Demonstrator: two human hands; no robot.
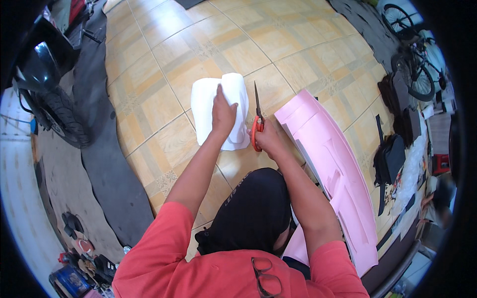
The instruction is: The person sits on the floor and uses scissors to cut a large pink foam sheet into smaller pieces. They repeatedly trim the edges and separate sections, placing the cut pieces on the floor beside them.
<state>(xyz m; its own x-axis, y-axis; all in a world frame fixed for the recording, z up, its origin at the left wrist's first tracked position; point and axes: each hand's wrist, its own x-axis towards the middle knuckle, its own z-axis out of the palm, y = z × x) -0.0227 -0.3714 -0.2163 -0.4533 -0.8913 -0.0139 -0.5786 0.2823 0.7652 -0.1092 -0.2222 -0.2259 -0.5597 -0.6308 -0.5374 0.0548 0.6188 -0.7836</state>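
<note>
A folded white sheet, which looks like paper or thin cloth, lies on the tiled floor in front of me. My left hand rests on top of it, index finger stretched forward and thumb apart, over the fold near its right side. Orange-handled scissors are in my right hand, just right of the sheet. Their dark blades point away from me and look closed together, apart from the sheet's right edge. Part of the sheet is hidden under my left hand.
Pink sheets with cut strips lie on the right, beside my right forearm. A black bag is farther right, and bicycles stand at the far right. Grey matting and a motorbike wheel are on the left.
</note>
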